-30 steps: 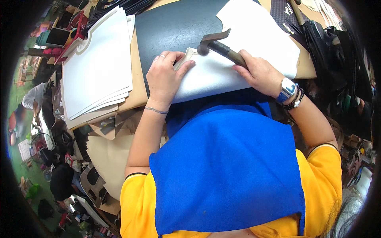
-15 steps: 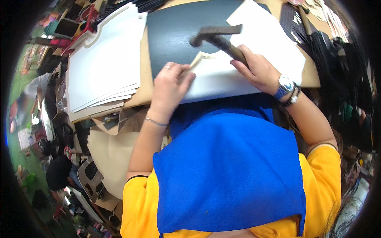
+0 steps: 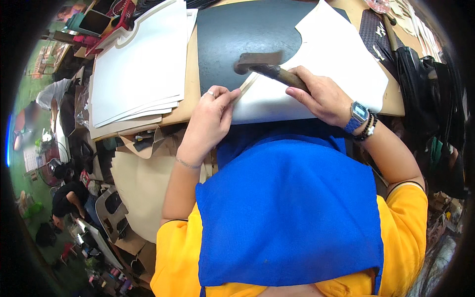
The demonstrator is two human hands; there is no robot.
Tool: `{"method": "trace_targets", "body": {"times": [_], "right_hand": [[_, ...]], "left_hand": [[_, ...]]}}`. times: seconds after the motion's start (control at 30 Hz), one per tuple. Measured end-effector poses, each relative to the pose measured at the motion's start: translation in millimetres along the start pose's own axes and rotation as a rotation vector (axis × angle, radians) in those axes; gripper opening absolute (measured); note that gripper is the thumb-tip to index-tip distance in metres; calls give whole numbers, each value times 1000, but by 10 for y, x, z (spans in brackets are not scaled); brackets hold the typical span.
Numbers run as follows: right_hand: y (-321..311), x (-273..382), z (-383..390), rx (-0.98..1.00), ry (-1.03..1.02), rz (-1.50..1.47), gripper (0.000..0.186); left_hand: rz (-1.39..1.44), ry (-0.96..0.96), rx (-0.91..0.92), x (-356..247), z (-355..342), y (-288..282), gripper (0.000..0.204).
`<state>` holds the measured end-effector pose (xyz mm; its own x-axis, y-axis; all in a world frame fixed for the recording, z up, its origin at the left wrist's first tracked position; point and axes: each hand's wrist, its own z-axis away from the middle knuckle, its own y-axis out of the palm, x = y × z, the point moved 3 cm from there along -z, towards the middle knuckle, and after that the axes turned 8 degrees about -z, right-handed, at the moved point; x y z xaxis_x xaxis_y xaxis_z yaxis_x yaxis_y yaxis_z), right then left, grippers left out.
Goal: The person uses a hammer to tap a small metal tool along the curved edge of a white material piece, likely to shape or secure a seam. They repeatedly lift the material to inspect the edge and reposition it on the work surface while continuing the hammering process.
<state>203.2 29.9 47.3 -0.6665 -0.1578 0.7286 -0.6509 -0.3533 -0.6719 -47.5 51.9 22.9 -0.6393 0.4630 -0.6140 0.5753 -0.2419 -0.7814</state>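
Observation:
A white sheet, probably leather or a similar flexible material, lies over a dark board on the table. Along its left side runs a narrow beige folded edge. My left hand pinches the near end of that edge between thumb and fingers. In my right hand is a hammer, gripped by its wooden handle. The hammer's head, blurred by motion, is over the far end of the folded edge; whether it touches cannot be made out.
A stack of white cut sheets lies on the left of the table. At the right, black strips hang over the table's edge, near a dark mat with small white scraps. A person in black is at the far left.
The hammer's head has come down nearer the folded edge. My left hand has shifted slightly toward me along that edge, still pinching it. The whole view has shifted a little.

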Motion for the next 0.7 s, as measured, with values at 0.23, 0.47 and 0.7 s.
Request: {"method": "trace_targets", "body": {"times": [0.23, 0.47, 0.7], "right_hand": [[65, 174, -20, -13, -140, 117, 33], [140, 98, -55, 81, -23, 91, 33], [-683, -527, -154, -534, 112, 167, 34]], "left_hand": [[44, -131, -28, 78, 118, -51, 14], [-77, -6, -131, 38, 128, -12, 8], [-853, -121, -428, 429, -693, -613, 55]]}}
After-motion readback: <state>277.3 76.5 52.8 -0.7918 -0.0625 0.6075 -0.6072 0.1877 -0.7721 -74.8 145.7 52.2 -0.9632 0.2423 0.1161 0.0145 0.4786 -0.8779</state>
